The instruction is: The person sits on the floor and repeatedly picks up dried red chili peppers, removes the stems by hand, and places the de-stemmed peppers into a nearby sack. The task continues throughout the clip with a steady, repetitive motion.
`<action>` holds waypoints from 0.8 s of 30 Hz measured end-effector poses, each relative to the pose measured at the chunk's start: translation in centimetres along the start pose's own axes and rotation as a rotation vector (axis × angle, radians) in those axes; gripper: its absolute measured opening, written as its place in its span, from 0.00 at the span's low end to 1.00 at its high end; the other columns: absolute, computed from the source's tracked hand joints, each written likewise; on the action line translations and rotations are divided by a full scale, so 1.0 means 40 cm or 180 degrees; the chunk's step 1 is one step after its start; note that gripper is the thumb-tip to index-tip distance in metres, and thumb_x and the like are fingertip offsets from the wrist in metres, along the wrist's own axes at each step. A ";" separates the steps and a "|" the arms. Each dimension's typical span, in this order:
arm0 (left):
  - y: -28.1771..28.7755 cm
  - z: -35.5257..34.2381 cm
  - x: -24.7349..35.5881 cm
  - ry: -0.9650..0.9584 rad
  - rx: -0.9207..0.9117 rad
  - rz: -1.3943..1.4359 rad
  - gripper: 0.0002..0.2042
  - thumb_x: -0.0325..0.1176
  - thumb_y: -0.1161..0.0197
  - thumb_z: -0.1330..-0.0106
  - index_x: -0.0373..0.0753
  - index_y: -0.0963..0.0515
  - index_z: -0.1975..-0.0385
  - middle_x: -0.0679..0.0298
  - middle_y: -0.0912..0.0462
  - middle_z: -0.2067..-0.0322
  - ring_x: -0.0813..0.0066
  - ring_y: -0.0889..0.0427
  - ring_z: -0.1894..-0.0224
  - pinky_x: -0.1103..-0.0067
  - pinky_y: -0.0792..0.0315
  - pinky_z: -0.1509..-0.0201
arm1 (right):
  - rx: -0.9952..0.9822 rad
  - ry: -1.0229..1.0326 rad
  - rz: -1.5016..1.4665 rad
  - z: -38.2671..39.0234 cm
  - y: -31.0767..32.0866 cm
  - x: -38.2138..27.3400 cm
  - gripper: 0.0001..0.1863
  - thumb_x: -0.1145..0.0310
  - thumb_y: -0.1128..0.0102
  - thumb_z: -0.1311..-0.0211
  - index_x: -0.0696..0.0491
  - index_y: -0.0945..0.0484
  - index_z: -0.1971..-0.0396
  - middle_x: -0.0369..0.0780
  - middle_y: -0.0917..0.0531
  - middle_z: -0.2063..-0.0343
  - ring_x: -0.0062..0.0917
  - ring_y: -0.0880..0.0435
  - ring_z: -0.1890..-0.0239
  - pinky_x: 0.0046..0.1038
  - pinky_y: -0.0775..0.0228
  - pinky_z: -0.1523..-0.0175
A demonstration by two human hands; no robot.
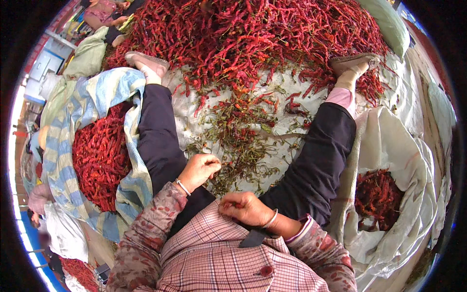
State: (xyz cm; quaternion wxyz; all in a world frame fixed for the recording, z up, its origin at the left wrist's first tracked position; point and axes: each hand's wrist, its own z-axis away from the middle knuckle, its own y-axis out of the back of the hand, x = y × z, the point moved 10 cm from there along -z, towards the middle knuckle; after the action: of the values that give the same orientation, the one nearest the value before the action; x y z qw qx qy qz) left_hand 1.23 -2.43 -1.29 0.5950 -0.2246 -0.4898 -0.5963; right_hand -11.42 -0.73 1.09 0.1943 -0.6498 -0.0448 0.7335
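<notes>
Between my outstretched legs, my left hand is closed in a pinch above a scatter of green-brown chili stems. A thin bit shows at its fingertips, too small to name. Close to my lap, my right hand curls around a dark red chili pepper, mostly hidden by the fingers. A large heap of red dried chili peppers rises beyond my feet, and loose ones spread from it toward the stems.
At my left stands a blue-and-white striped sack holding red chili peppers. A white sack at my right holds darker ones. White sheeting lies under the heap. Other people sit at the far left.
</notes>
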 end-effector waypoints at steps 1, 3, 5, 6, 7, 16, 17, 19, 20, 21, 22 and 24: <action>0.009 0.004 0.006 0.0038 0.0070 -0.0119 0.07 0.29 0.44 0.46 0.31 0.25 0.77 0.69 0.28 0.86 0.86 0.30 0.83 0.85 0.36 0.80 | 0.0142 -0.0059 0.0175 -0.001 0.016 0.000 0.06 0.71 0.44 0.48 0.58 0.27 0.74 0.35 0.25 0.82 0.13 0.29 0.78 0.18 0.35 0.71; 0.022 -0.004 -0.012 -0.0337 0.0248 -0.0298 0.06 0.29 0.44 0.45 0.33 0.26 0.77 0.71 0.28 0.85 0.87 0.32 0.85 0.87 0.39 0.83 | 0.0258 -0.0200 0.0168 0.004 0.019 -0.010 0.06 0.71 0.44 0.48 0.58 0.27 0.75 0.34 0.26 0.83 0.13 0.30 0.79 0.18 0.36 0.72; -0.011 -0.013 0.005 -0.0113 0.0056 -0.0141 0.06 0.30 0.43 0.45 0.33 0.26 0.75 0.70 0.27 0.84 0.87 0.32 0.86 0.87 0.39 0.83 | 0.0158 -0.0057 0.0204 0.009 0.005 -0.021 0.05 0.72 0.44 0.48 0.58 0.27 0.75 0.34 0.26 0.83 0.14 0.30 0.79 0.18 0.35 0.72; -0.027 -0.018 0.009 -0.0001 -0.0041 -0.0068 0.06 0.30 0.43 0.45 0.33 0.26 0.75 0.69 0.27 0.84 0.86 0.32 0.86 0.88 0.38 0.84 | 0.0110 0.0018 0.0220 0.012 -0.001 -0.024 0.05 0.72 0.44 0.48 0.58 0.27 0.75 0.34 0.26 0.83 0.14 0.30 0.79 0.18 0.35 0.72; -0.042 -0.025 0.004 0.0099 -0.0212 0.0054 0.06 0.28 0.44 0.45 0.33 0.27 0.71 0.68 0.26 0.82 0.87 0.32 0.87 0.89 0.38 0.84 | 0.0271 0.0159 0.0061 0.010 0.011 -0.028 0.04 0.73 0.45 0.47 0.58 0.27 0.74 0.33 0.26 0.83 0.14 0.29 0.80 0.17 0.35 0.73; -0.070 0.033 0.078 0.0032 -0.0032 -0.0600 0.23 0.21 0.46 0.48 0.32 0.38 0.49 0.61 0.25 0.83 0.80 0.29 0.86 0.83 0.36 0.84 | 0.1624 -0.0074 -0.0124 0.005 0.191 0.004 0.08 0.68 0.40 0.49 0.56 0.27 0.73 0.30 0.28 0.83 0.11 0.33 0.82 0.14 0.42 0.79; -0.088 0.040 0.078 -0.0433 -0.0004 -0.0950 0.23 0.21 0.46 0.49 0.32 0.38 0.49 0.57 0.25 0.83 0.76 0.27 0.85 0.80 0.34 0.82 | 0.1588 0.0117 0.0259 -0.004 0.180 -0.004 0.08 0.69 0.40 0.49 0.57 0.27 0.74 0.31 0.28 0.83 0.11 0.33 0.82 0.15 0.42 0.78; -0.121 0.048 0.064 -0.1105 0.0140 -0.1507 0.24 0.22 0.46 0.51 0.33 0.38 0.50 0.51 0.26 0.82 0.69 0.24 0.81 0.75 0.32 0.79 | 0.1550 0.0529 0.1252 -0.026 0.171 -0.032 0.08 0.71 0.39 0.52 0.58 0.27 0.76 0.33 0.28 0.84 0.13 0.33 0.80 0.18 0.39 0.76; -0.132 0.057 0.073 -0.1297 0.0253 -0.1744 0.25 0.22 0.46 0.52 0.33 0.39 0.50 0.49 0.27 0.82 0.66 0.23 0.79 0.73 0.32 0.78 | 0.1679 0.0447 0.1153 -0.028 0.177 -0.013 0.07 0.72 0.39 0.52 0.59 0.27 0.77 0.34 0.27 0.84 0.15 0.32 0.79 0.20 0.37 0.75; -0.137 0.059 0.092 -0.1361 0.0288 -0.1752 0.24 0.23 0.47 0.51 0.33 0.39 0.49 0.50 0.26 0.82 0.66 0.23 0.79 0.73 0.32 0.78 | 0.1733 0.0669 0.1454 -0.016 0.182 -0.045 0.06 0.72 0.40 0.51 0.59 0.26 0.76 0.35 0.27 0.85 0.15 0.31 0.80 0.20 0.37 0.76; -0.143 0.055 0.122 -0.1454 0.0281 -0.1717 0.24 0.24 0.47 0.50 0.33 0.40 0.49 0.52 0.26 0.82 0.67 0.23 0.80 0.73 0.32 0.77 | 0.1882 0.0630 0.1484 -0.002 0.201 -0.043 0.06 0.72 0.41 0.50 0.59 0.26 0.76 0.35 0.28 0.86 0.14 0.32 0.83 0.19 0.38 0.79; -0.116 0.063 0.134 -0.0821 -0.0025 -0.0814 0.23 0.25 0.49 0.48 0.34 0.39 0.49 0.55 0.25 0.82 0.68 0.24 0.82 0.74 0.32 0.78 | 0.2051 0.0817 0.1532 -0.001 0.204 -0.035 0.06 0.72 0.42 0.48 0.60 0.26 0.76 0.33 0.29 0.88 0.13 0.33 0.86 0.18 0.40 0.82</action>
State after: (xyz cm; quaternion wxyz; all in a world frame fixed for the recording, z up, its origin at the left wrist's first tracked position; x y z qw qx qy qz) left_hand -4.89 -3.76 2.87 0.4457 -0.2374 -0.5843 -0.6353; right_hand -13.13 -8.74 -0.20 0.2146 -0.6339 0.3645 0.6475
